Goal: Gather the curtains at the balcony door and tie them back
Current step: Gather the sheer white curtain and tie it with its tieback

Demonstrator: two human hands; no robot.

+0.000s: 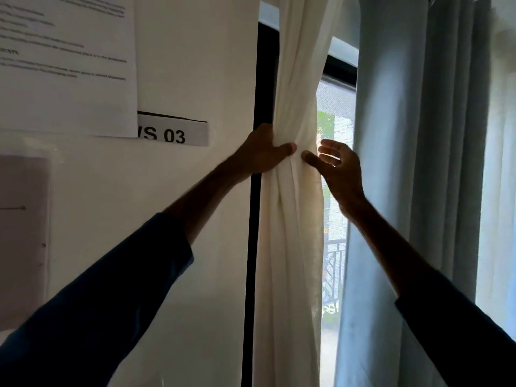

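Note:
A cream curtain (296,247) hangs bunched into a narrow column beside the black door frame (251,247). My left hand (262,152) grips the bunch from the left at about mid-height, thumb across its front. My right hand (335,166) is at the bunch's right edge, thumb touching the fabric near my left thumb, fingers spread and relaxed behind the cloth's edge. A pale blue-grey curtain (405,191) hangs loose in long folds to the right. No tie-back is visible.
The white wall on the left carries a printed sheet (67,65), a label reading "S 03" (173,132) and a plastic sleeve (22,233). Between the curtains, glass shows a balcony railing (333,263) outside.

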